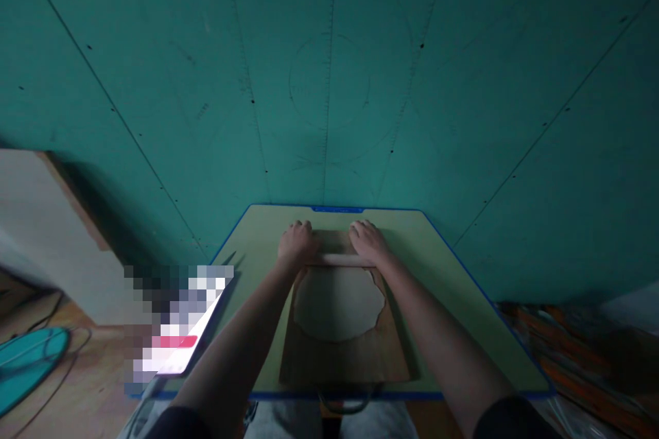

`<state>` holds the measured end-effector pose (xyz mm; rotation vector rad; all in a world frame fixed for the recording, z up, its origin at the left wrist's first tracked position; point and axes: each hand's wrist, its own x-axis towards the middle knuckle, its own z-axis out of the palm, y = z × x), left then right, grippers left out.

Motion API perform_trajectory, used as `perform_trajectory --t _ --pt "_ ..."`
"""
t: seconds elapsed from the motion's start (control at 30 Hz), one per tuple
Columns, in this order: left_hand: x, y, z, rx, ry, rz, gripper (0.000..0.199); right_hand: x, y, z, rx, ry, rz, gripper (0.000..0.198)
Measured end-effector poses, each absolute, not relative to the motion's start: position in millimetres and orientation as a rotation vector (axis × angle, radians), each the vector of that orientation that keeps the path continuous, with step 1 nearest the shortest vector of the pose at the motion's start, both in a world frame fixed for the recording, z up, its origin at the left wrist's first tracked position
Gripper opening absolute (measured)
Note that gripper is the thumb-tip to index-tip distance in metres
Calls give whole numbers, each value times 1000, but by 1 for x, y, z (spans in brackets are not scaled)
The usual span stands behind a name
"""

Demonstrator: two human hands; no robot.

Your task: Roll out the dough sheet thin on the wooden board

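A thin, pale sheet of dough (338,305) with an uneven edge lies on a brown wooden board (344,363). Across the board, just beyond the dough, a pale rolling pin (342,260) lies sideways. My left hand (298,241) is closed over its left end, fingers curled forward. Over the right end my right hand (368,240) is closed in the same way. Both palms press down from above and hide the pin's ends. Both forearms reach forward on either side of the dough.
The board rests on a pale green folding table (443,288) with a blue rim. A lit, blurred-out screen (190,322) stands at the table's left side. Behind rises a green wall (329,82). A white panel (56,233) leans at left; a turquoise round object (31,363) lies below.
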<state>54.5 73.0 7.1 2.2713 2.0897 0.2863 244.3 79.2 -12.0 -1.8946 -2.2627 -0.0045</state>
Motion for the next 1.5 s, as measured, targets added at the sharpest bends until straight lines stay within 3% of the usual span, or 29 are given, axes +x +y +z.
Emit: perform_trajectory --t 0.5,0.93,1.07,1.5 --pt "56 85 2 2296 2089 262 35 245 90 -10 -1994 -2118 19 35" --pt "56 20 5 2352 2184 352 43 236 31 -4 -1961 -2123 -35 30" --pt "53 -4 2 2425 2137 386 37 232 6 -6 -1957 -2146 -84 32" --pt "27 -78 -21 2688 1907 531 46 235 -74 -24 -1725 -2240 -148 45"
